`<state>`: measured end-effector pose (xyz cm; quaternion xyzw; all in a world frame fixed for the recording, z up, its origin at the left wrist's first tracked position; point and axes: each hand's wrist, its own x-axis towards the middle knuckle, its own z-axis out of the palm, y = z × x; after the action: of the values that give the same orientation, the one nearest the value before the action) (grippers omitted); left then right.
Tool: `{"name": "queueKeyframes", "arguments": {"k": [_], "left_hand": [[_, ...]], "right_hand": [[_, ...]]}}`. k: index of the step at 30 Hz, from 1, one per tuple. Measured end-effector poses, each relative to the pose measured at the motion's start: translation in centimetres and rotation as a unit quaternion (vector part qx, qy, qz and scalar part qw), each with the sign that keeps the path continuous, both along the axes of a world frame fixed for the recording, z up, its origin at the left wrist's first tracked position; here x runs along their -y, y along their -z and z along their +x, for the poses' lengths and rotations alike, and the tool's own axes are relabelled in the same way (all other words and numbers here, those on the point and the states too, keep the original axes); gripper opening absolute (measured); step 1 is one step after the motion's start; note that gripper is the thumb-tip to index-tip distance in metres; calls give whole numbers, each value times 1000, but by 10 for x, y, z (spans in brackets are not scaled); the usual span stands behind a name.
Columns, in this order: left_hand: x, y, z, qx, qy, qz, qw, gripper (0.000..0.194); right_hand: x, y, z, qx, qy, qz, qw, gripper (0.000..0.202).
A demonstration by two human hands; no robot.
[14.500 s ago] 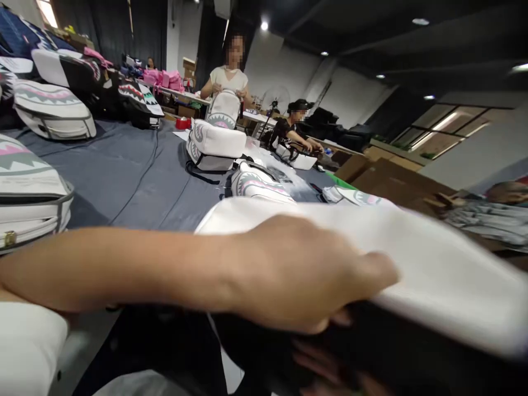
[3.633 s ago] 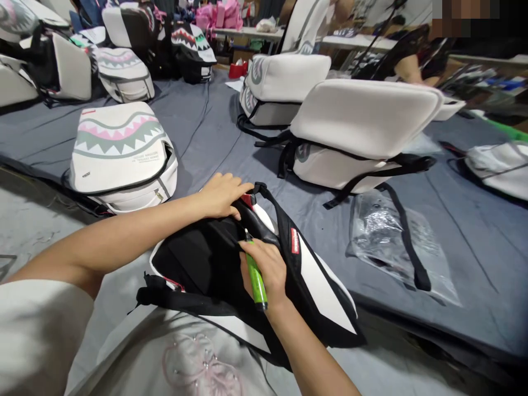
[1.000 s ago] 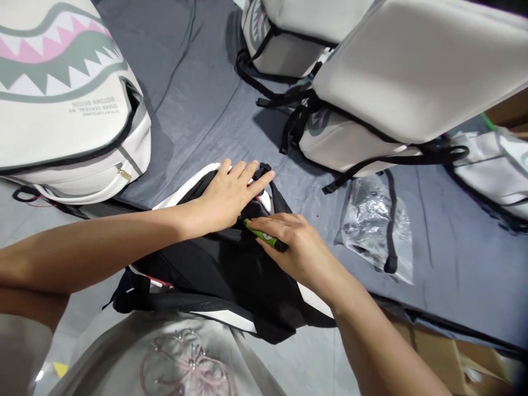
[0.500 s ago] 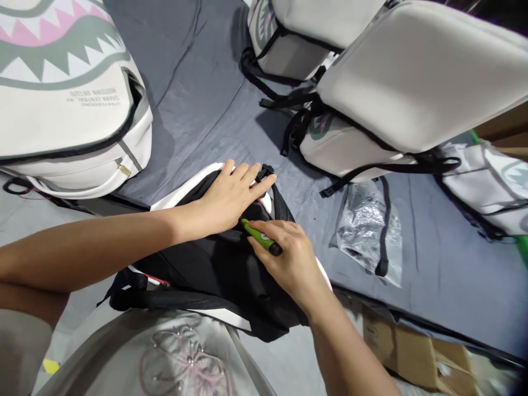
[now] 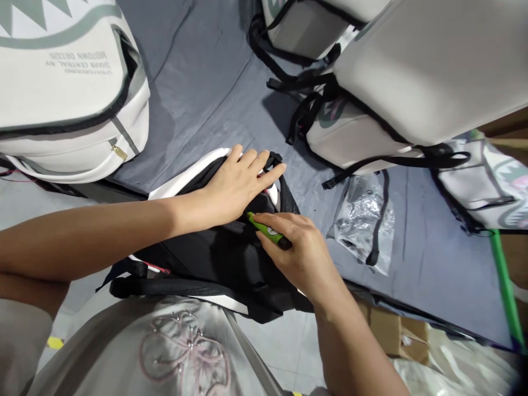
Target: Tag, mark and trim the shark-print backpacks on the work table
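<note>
A black backpack (image 5: 214, 258) with white edging lies in front of me, partly over the table's near edge. Flat on its upper part rests my left hand (image 5: 235, 187), fingers stretched out and no grip closed. My right hand (image 5: 303, 250) is closed around a short green tool (image 5: 268, 229) with a black end, held much like a pen. The tool's green end points up and left to the bag's black surface, just beside my left palm; its kind and its very tip I cannot make out. A black strap buckle (image 5: 274, 159) lies by my left fingertips.
At the left stands a pale backpack (image 5: 70, 104) with a shark-mouth print. Several pale bags (image 5: 416, 71) with black straps fill the back right. A clear plastic bag (image 5: 363, 220) lies on the grey table cover (image 5: 198, 82). Cardboard boxes (image 5: 383, 330) sit below the table.
The view has shifted slightly, so the surroundings sit a little differently. Both hands keep their places on the black backpack, with the green tool still in the right one.
</note>
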<state>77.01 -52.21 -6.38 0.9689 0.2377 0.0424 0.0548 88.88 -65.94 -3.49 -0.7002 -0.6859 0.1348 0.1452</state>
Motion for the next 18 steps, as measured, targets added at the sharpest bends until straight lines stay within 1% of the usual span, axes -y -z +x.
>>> {"name": "queueKeyframes", "arguments": {"k": [2,4,8,12,18], "left_hand": [[0,0,0,2,-1,-6,1000,85],[0,0,-1,-2,0,4,1000,84],[0,-2,-1,-12,5,18,1000,85],[1,-3,0,-18,0,16,1000,82],[1,-1,0,-15,-3,20,1000,82]], "right_hand": [[0,0,1,8,2,1,1000,23],[0,0,2,6,-2,8,1000,23],[-2,-1,5,-3,-29,0,1000,24],[-5,-6,7,21,-53,0,998,23],[-8,-10,8,32,-87,-21,995,26]]}}
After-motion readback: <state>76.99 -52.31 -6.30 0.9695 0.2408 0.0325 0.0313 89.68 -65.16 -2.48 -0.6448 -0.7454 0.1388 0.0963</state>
